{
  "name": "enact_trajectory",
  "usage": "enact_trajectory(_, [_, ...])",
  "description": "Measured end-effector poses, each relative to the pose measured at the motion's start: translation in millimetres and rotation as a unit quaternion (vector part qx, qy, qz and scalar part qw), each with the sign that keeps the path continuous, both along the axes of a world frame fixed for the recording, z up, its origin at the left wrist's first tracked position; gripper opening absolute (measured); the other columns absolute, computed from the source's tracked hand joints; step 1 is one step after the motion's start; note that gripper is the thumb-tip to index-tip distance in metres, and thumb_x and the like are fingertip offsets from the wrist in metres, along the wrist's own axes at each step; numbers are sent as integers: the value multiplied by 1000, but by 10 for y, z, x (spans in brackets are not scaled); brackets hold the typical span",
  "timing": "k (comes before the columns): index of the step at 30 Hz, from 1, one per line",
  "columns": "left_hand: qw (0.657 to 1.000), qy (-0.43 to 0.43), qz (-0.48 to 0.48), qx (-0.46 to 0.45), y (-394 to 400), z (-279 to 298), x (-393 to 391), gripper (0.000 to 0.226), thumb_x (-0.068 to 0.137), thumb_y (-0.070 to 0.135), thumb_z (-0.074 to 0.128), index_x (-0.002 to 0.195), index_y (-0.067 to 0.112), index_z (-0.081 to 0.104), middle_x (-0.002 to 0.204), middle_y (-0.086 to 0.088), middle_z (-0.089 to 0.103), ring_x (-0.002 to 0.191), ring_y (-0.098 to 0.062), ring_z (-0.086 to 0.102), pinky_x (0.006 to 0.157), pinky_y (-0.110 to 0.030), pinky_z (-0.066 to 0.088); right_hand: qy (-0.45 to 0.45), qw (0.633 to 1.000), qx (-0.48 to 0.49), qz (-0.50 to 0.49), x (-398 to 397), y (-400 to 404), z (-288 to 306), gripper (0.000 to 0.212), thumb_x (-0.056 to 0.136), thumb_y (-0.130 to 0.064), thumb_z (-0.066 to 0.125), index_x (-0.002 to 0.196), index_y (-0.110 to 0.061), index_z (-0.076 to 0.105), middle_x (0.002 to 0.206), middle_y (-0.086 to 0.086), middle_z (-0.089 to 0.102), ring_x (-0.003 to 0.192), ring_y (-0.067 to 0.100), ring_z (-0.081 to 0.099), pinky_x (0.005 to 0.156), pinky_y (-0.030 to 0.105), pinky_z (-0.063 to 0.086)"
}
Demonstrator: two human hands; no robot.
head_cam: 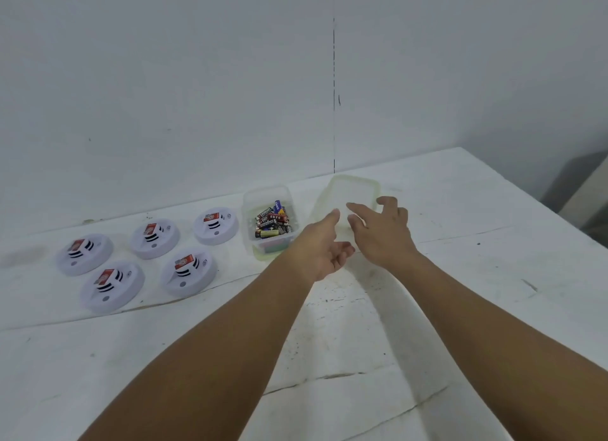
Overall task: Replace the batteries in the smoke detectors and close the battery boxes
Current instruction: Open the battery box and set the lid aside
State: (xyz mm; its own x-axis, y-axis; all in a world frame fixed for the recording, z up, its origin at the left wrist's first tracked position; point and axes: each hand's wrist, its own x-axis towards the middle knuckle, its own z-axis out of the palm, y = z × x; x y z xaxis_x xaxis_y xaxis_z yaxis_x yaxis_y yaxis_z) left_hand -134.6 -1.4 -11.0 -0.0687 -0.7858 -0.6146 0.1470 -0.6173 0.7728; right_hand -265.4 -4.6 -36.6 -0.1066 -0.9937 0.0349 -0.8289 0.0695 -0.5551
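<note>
Several white round smoke detectors (154, 238) lie on the left part of the white table (460, 309), each with a red-and-white sticker on top. Right of them stands a clear plastic box (270, 220) holding several loose batteries (273, 223). Its translucent lid (353, 187), with a pale green rim, lies just right of the box. My left hand (324, 246) hovers at the lid's near edge with loosely curled fingers that hold nothing. My right hand (381, 230) is spread over the lid's near right part, fingers straight; whether it touches the lid I cannot tell.
A pale wall (230, 78) rises right behind the table, with a thin dark seam running down to the lid. The table's right edge (533, 203) slants off at the far right, and a dark shape (579, 190) stands beyond it.
</note>
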Motion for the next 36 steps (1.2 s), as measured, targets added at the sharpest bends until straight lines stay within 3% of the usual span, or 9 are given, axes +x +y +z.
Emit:
enact_trajectory(4, [998,15,53,7,-115,-85,-98,39,109,31,51,142,11,47,111,-18,65,75,-21,69,56,-21,46,-9,999,28,18,-84,23,71,44,111,-42,32,152,-44,46,162,6,22,147,33,18,114,47,32])
enact_trajectory(12, [999,7,42,-12,-153,-141,-103,14,106,22,51,103,8,49,89,-15,61,67,-19,63,59,-23,46,1,1000,13,9,-137,54,146,41,108,-47,36,142,-40,57,150,6,34,138,29,27,110,46,36])
enact_trajectory(16, [997,-36,41,-55,-17,-198,-73,26,101,25,49,120,9,52,79,-10,57,57,-13,51,50,-21,40,-21,997,-59,-49,-184,83,178,46,105,-50,44,145,-29,51,144,9,36,135,29,31,105,43,40])
enact_trajectory(20, [993,-82,19,-78,206,-272,115,26,97,26,49,116,9,56,76,-6,53,52,-11,44,48,-21,36,-92,990,8,-102,-249,166,136,59,104,-52,45,153,-20,39,151,14,33,143,34,26,107,46,36])
enact_trajectory(22, [991,-100,14,-89,322,-271,278,18,97,27,48,107,14,53,71,-4,50,51,-10,39,46,-21,33,-151,981,39,-115,-260,239,101,60,104,-53,46,152,-19,42,151,13,37,139,33,35,106,46,39])
enact_trajectory(26, [986,-130,8,-107,601,-248,691,13,100,22,44,88,18,47,61,2,39,49,-11,30,51,-25,26,-252,962,73,-76,-125,480,-51,41,101,-51,53,115,-14,62,121,7,64,95,18,60,77,35,49])
enact_trajectory(28, [982,-154,26,-109,736,-268,953,17,101,22,45,84,19,44,60,3,38,51,-12,30,55,-27,27,-309,943,106,-66,22,606,-145,42,98,-53,58,105,-12,62,112,9,68,94,23,65,80,39,54])
enact_trajectory(32, [973,-196,77,-98,1008,-400,1525,17,101,29,49,87,19,46,73,-2,40,58,-16,34,59,-30,33,-400,904,149,-28,458,856,-226,35,94,-49,68,94,-17,55,101,10,67,77,19,61,58,28,51])
enact_trajectory(36, [973,-181,122,-81,1219,-527,1972,30,91,46,57,102,19,60,91,-7,53,77,-22,47,69,-36,40,-450,877,168,12,886,943,-309,39,85,-52,73,86,-22,49,90,6,56,77,21,56,63,35,48])
